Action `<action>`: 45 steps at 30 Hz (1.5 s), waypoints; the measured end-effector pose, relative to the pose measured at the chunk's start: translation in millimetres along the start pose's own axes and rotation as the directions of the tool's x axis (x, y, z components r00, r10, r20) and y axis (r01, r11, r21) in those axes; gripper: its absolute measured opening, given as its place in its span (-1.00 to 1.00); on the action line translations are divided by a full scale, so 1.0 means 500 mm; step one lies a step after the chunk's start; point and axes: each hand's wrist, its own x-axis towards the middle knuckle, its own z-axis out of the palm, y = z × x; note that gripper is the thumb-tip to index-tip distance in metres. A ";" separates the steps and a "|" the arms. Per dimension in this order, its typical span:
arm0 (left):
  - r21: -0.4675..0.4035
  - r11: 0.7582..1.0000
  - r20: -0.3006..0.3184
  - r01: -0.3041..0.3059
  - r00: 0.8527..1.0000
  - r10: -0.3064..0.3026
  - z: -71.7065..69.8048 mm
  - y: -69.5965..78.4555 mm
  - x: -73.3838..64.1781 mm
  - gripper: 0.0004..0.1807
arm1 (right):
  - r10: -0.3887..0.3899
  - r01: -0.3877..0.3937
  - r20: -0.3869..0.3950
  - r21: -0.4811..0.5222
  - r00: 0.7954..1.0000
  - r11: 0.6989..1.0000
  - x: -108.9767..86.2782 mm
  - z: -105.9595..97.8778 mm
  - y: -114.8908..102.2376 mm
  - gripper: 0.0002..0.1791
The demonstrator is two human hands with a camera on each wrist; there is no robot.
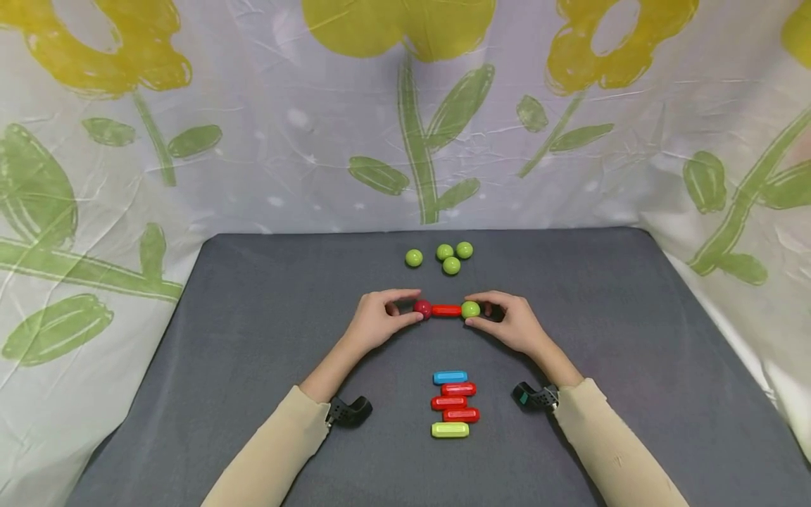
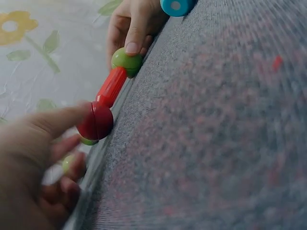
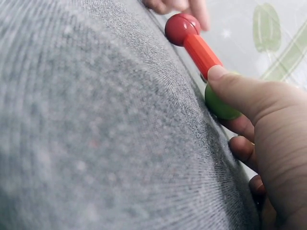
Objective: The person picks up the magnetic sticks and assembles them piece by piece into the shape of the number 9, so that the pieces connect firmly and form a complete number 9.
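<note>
Just below frame centre: red faceted plastic rod [image 1: 446, 310] lies left-right, right grip [image 1: 514, 322] pinching glossy lime-green ball [image 1: 470, 310] at right end, left grip [image 1: 375, 318] spread around glossy dark-red ball [image 1: 423, 308] at left; equally near. Beyond, frame centre: loose green balls [image 1: 452, 265].

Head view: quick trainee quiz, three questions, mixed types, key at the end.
1. Count: how many loose green balls lie beyond the hands?
2. True or false: of the five loose rods laid out between the forearms, the blue one lies farthest from the hands.
3. Identify: what does the right hand pinch?

Key:
1. Four.
2. False; the yellow-green rod lies farthest.
3. The green ball at the end of the red rod, opposite the red ball.
</note>
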 end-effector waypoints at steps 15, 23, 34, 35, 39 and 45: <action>0.212 0.954 0.410 -0.211 0.906 0.109 0.029 0.119 -0.094 -0.73 | 0.019 -0.019 -0.005 0.017 1.000 1.000 -0.001 0.000 -0.003 -0.59; 0.195 0.948 0.440 -0.251 0.886 0.144 0.025 0.108 -0.104 -0.76 | 0.021 -0.021 0.003 0.016 1.000 1.000 -0.001 0.000 -0.003 -0.58; 0.214 0.954 0.353 -0.207 0.928 0.122 0.027 0.111 -0.114 -0.81 | 0.010 -0.010 -0.003 0.010 1.000 1.000 -0.002 0.002 -0.003 -0.58; 0.236 0.953 0.311 -0.188 0.944 0.109 0.026 0.110 -0.114 -0.81 | 0.012 -0.012 -0.003 0.010 1.000 1.000 -0.002 0.002 -0.003 -0.58; 0.312 0.950 0.073 -0.019 0.997 -0.004 0.015 0.105 -0.118 -0.84 | 0.001 -0.001 -0.004 0.015 1.000 1.000 0.000 0.002 -0.004 -0.58; 0.303 0.944 -0.116 0.128 0.988 -0.097 0.007 0.098 -0.119 -0.86 | 0.006 -0.006 -0.004 0.007 1.000 1.000 0.001 -0.001 -0.005 -0.58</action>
